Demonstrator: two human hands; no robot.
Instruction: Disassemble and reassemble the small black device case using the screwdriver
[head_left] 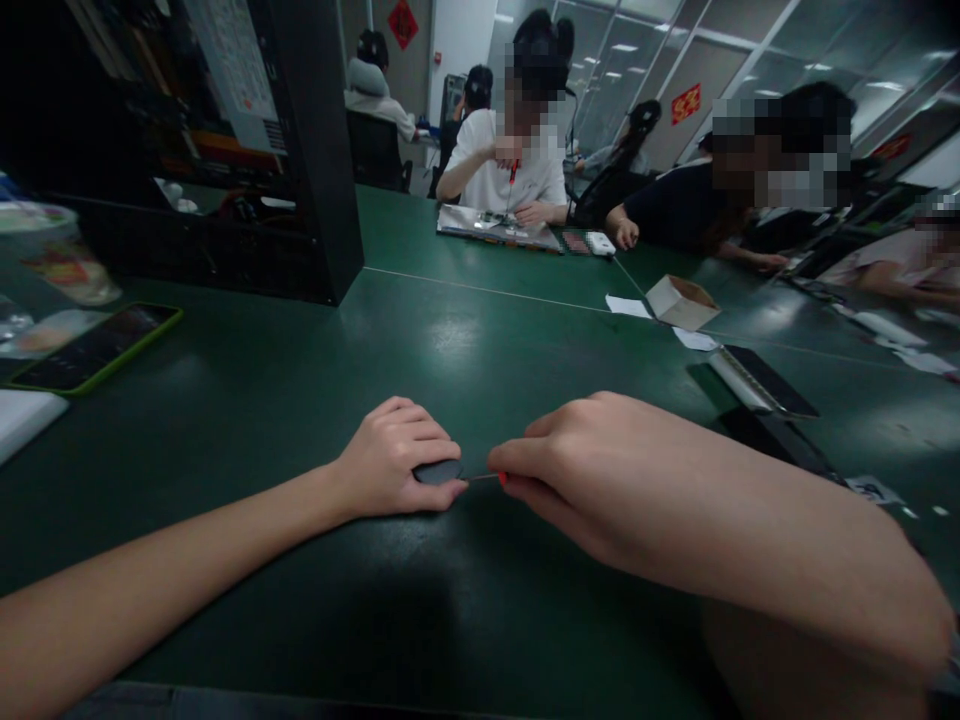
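My left hand (401,455) is wrapped round a smooth dark grey object (439,471), shaped like a computer mouse, and keeps it on the green table (465,360). Most of that object is hidden under my fingers. Between the fingertips of my right hand (559,455) is a screwdriver (501,479), whose red part shows only a little. Its thin metal shaft points left and reaches the edge of the grey object by my left thumb. Whether the tip is inside a gap there, I cannot tell.
An open black computer case (322,200) stands at the back left, with a phone (105,345) and a plastic cup (64,255) nearby. Across the table a person (502,165) works on a flat device (495,228). A small box (681,303) and a slim device (757,380) lie right.
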